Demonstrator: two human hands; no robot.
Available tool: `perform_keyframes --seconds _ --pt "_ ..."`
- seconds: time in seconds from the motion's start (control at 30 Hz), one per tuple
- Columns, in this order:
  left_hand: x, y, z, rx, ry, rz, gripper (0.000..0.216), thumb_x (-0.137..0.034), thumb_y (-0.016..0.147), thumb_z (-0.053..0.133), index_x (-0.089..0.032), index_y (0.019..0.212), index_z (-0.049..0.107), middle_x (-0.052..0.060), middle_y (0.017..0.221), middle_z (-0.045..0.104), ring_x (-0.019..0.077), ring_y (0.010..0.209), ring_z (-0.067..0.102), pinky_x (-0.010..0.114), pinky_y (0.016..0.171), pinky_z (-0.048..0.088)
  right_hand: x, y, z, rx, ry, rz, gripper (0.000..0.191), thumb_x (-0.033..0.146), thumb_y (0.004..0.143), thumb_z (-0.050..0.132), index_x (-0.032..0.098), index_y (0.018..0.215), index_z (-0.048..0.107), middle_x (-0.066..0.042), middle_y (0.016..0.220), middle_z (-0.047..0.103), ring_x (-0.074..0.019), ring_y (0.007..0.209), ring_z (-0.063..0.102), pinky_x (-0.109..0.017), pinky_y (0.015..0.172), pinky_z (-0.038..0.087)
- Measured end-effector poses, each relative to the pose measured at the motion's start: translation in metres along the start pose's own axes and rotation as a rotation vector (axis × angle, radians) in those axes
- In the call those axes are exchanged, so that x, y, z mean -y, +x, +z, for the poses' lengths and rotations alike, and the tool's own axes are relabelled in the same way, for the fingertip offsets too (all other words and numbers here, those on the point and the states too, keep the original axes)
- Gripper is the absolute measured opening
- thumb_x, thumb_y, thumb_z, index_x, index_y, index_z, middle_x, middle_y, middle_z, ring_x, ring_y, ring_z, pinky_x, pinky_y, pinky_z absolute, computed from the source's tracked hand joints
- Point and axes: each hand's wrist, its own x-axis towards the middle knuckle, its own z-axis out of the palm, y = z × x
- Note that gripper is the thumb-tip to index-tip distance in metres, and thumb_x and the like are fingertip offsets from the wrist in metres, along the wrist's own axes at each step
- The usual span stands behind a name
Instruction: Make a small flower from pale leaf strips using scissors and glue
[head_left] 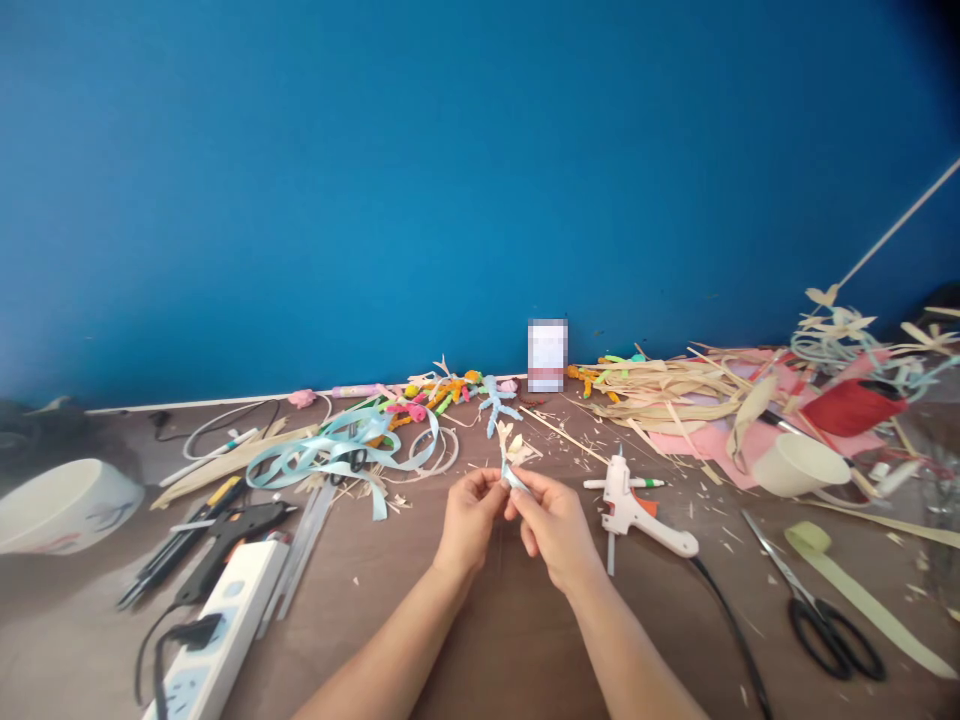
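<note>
Both hands meet at the middle of the table around a small cream-coloured flower (507,440), which looks made of dried husk strips. Its petals point up and away from me. A bit of pale blue ribbon (514,479) shows at its base between the fingers. My left hand (474,510) pinches the flower's base from the left. From the right, the thumb and fingers of my right hand (551,520) close on the ribbon at the same spot. The fingers hide the lower end of the flower.
A white glue gun (634,505) lies right of my hands, scissors (817,610) farther right. Husk strips (667,390) and a white bowl (799,465) are behind. At left are loose blue ribbon (322,450), a black glue gun (232,540), a power strip (225,625) and another bowl (71,505).
</note>
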Motion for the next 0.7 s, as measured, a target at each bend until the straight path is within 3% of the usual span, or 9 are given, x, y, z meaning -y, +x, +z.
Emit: perform_keyframes --seconds 0.2,0.47,0.7 --pt "-0.001 -0.001 0.000 -0.015 0.022 0.014 0.019 -0.029 0.067 0.062 -0.011 0.072 0.060 -0.003 0.047 0.052 0.0072 0.046 0.047 0.018 0.050 0.037 -0.001 -0.003 0.001 0.003 -0.070 -0.010 0.038 0.026 0.075 0.048 0.017 0.111 0.054 0.003 0.061 0.056 -0.0016 0.026 0.037 -0.015 0.027 0.023" --pt "-0.002 -0.003 0.000 -0.055 0.051 0.057 0.019 -0.029 0.068 0.061 -0.011 0.074 0.060 0.002 0.063 0.061 0.0097 0.056 0.053 0.020 0.056 0.041 0.009 -0.010 0.002 0.084 0.011 0.056 0.050 0.025 0.075 0.047 0.013 0.123 0.039 0.000 0.068 0.061 -0.0047 0.029 0.045 -0.017 0.030 0.031" --pt "-0.003 -0.004 0.000 -0.032 0.096 0.094 0.019 -0.030 0.070 0.058 -0.012 0.075 0.059 0.000 0.059 0.059 0.0091 0.054 0.052 0.020 0.056 0.040 0.010 -0.012 0.000 0.087 -0.122 0.023 0.042 0.027 0.079 0.042 0.017 0.120 0.042 0.001 0.067 0.059 -0.0037 0.028 0.041 -0.016 0.029 0.026"
